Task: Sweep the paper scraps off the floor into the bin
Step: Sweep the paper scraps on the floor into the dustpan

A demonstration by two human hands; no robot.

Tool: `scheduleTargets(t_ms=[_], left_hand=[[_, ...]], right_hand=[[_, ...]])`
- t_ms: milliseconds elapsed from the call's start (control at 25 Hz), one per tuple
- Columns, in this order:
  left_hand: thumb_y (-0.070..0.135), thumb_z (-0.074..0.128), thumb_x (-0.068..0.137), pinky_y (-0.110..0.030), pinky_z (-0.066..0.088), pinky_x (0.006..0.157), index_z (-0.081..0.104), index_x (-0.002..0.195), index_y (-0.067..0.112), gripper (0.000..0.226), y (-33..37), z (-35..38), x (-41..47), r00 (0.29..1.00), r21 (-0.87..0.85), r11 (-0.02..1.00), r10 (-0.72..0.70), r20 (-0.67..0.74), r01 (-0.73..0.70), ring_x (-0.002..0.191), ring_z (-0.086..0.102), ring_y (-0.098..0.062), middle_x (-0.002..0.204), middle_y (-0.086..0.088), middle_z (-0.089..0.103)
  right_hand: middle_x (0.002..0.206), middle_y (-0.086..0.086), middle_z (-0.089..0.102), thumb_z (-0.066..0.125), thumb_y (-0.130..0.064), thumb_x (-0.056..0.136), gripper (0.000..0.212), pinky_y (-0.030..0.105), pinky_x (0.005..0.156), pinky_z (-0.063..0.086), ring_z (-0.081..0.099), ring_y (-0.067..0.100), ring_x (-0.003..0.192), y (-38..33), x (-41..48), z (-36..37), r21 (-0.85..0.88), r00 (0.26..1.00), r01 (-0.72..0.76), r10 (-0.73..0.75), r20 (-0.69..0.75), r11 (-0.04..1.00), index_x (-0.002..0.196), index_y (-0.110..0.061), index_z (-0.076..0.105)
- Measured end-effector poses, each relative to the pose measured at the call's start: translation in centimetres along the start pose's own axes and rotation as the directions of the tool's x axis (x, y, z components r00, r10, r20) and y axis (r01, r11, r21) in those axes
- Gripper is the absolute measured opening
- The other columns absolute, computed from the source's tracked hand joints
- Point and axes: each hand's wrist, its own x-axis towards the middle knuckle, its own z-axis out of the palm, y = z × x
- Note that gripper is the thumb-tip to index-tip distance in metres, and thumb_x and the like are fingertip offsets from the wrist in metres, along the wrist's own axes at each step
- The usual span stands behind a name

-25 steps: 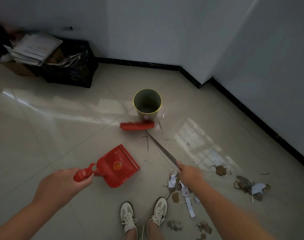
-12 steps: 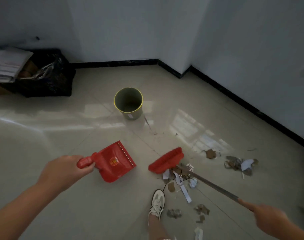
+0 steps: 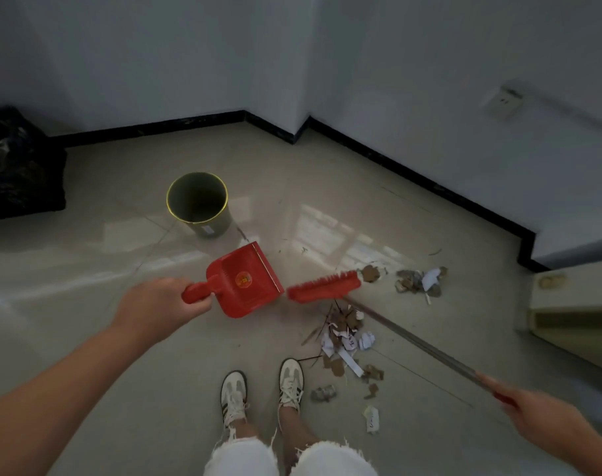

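My left hand [image 3: 159, 309] is gripping the red dustpan [image 3: 246, 281] by its handle, its lip beside the broom head [image 3: 323, 286]; my right hand [image 3: 540, 415] is clasping the broom's pole. Paper scraps [image 3: 344, 333] are lying just ahead of my shoes [image 3: 291, 381], more near the broom head. The bin [image 3: 198, 202] is standing open beyond the dustpan, a black bag [image 3: 18, 173] sitting far left

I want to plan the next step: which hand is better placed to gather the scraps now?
Probably the right hand. It holds the broom, whose red head sits between the two scrap piles, near them. The left hand holds only the dustpan, off to the side.
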Motion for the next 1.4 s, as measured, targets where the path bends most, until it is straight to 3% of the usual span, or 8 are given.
scheduleTargets(t_ms=[200, 360, 600, 720, 960, 1160, 1280, 1400], left_hand=[[0.075, 0.037, 0.060, -0.030, 0.040, 0.052, 0.062, 0.063, 0.022, 0.059, 4.1, -0.6, 4.1, 0.972, 0.016, 0.972, 0.235, 0.017, -0.235, 0.060, 0.057, -0.021, 0.058, 0.002, 0.059], [0.077, 0.034, 0.058, -0.031, 0.043, 0.052, 0.064, 0.066, 0.025, 0.061, 8.8, 0.3, 6.6, 0.920, 0.033, 0.923, 0.379, 0.098, -0.383, 0.057, 0.057, -0.019, 0.057, 0.002, 0.058], [0.066, 0.061, 0.069, -0.028, 0.037, 0.042, 0.060, 0.055, 0.026, 0.042, 12.1, 2.3, 6.8, 0.902, 0.011, 0.907, 0.416, 0.118, -0.420, 0.040, 0.049, -0.012, 0.042, 0.003, 0.050], [0.071, 0.056, 0.068, -0.028, 0.042, 0.041, 0.063, 0.059, 0.028, 0.044, 12.6, 2.9, 7.7, 0.920, 0.027, 0.923, 0.379, 0.103, -0.383, 0.038, 0.050, -0.010, 0.042, 0.002, 0.052], [0.072, 0.055, 0.064, -0.029, 0.047, 0.043, 0.065, 0.066, 0.029, 0.045, 13.1, 5.2, 8.6, 0.941, 0.068, 0.940, 0.328, 0.083, -0.333, 0.041, 0.053, -0.009, 0.043, 0.005, 0.052], [0.075, 0.055, 0.063, -0.029, 0.045, 0.041, 0.059, 0.056, 0.029, 0.046, 11.3, 5.6, 8.9, 0.955, 0.123, 0.948, 0.283, 0.090, -0.293, 0.036, 0.049, -0.010, 0.038, 0.006, 0.047], [0.069, 0.062, 0.064, -0.029, 0.044, 0.042, 0.056, 0.055, 0.032, 0.039, 9.8, 5.1, 9.6, 0.956, 0.099, 0.953, 0.281, 0.083, -0.288, 0.035, 0.048, -0.011, 0.037, 0.006, 0.046], [0.070, 0.061, 0.067, -0.029, 0.045, 0.042, 0.059, 0.058, 0.030, 0.041, 8.6, 3.5, 9.6, 0.950, 0.124, 0.945, 0.287, 0.121, -0.301, 0.039, 0.052, -0.010, 0.040, 0.006, 0.050]], right_hand=[[0.127, -0.007, 0.064, 0.049, -0.031, 0.094, 0.056, 0.025, 0.080, 0.051, 0.067, 0.015, 0.105, -3.2, -5.5, 3.4, 0.453, 0.980, -0.152, 0.194, -0.048, 0.879, 0.139, -0.057, 0.028], [0.061, 0.000, 0.054, 0.056, -0.023, 0.091, 0.043, 0.020, 0.038, 0.035, 0.044, 0.016, 0.041, -4.5, -5.7, 6.3, 0.813, 0.902, -0.274, 0.430, 0.032, 0.514, 0.128, -0.045, 0.055], [0.055, 0.005, 0.047, 0.050, -0.020, 0.092, 0.043, 0.020, 0.040, 0.033, 0.042, 0.019, 0.039, -0.6, 3.3, 5.8, 0.931, 0.791, -0.303, 0.599, 0.125, 0.206, 0.135, -0.026, 0.053], [0.053, 0.013, 0.048, 0.043, -0.014, 0.090, 0.028, 0.018, 0.038, 0.034, 0.042, 0.019, 0.034, 1.7, 10.2, 4.3, 0.944, 0.778, -0.307, 0.603, 0.178, 0.118, 0.110, -0.020, 0.061], [0.056, 0.013, 0.042, 0.040, -0.005, 0.093, 0.024, 0.015, 0.031, 0.034, 0.040, 0.022, 0.044, 4.1, 20.4, 2.6, 0.887, 0.832, -0.433, 0.449, 0.325, 0.160, 0.069, -0.006, 0.045], [0.061, 0.019, 0.049, 0.039, 0.006, 0.083, 0.014, 0.020, 0.033, 0.036, 0.044, 0.021, 0.036, -2.5, 20.5, 4.4, 0.881, 0.918, -0.333, 0.331, 0.220, 0.337, 0.081, -0.006, 0.046], [0.077, 0.015, 0.054, 0.037, 0.000, 0.087, 0.021, 0.026, 0.035, 0.042, 0.053, 0.024, 0.049, -8.1, 17.5, 5.2, 0.854, 0.949, -0.299, 0.223, 0.221, 0.425, 0.103, -0.008, 0.047], [0.105, 0.014, 0.063, 0.045, -0.007, 0.088, 0.037, 0.038, 0.073, 0.055, 0.065, 0.030, 0.090, -13.0, 12.9, 6.7, 0.778, 0.971, -0.239, 0.138, 0.195, 0.582, 0.125, -0.012, 0.045]])
